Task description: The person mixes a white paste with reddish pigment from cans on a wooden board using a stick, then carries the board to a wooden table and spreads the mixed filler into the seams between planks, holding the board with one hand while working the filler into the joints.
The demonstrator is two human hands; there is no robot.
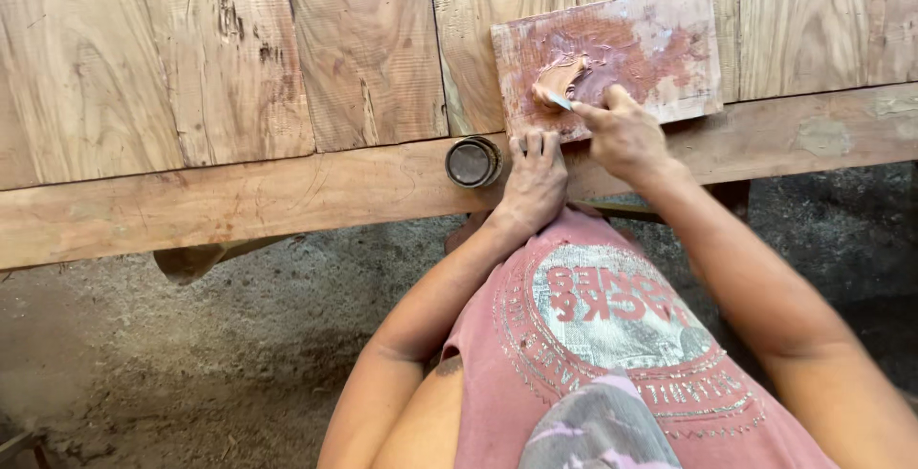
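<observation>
A small flat board [669, 43] smeared with reddish-brown paste lies on a big wooden tabletop [239, 67]. A blob of tan putty [559, 77] sits near the board's lower left corner. My right hand [623, 134] grips a small putty knife [557, 100], its blade pressed into that putty. My left hand [534, 180] rests with fingers on the near edge of the board and the table's edge rail, holding the board down.
A small round tin [472, 162], open and dark inside, stands on the table's front rail [287, 192] just left of my left hand. Below the table lies a rough, dusty concrete floor [239, 335]. A table leg [191, 261] shows underneath.
</observation>
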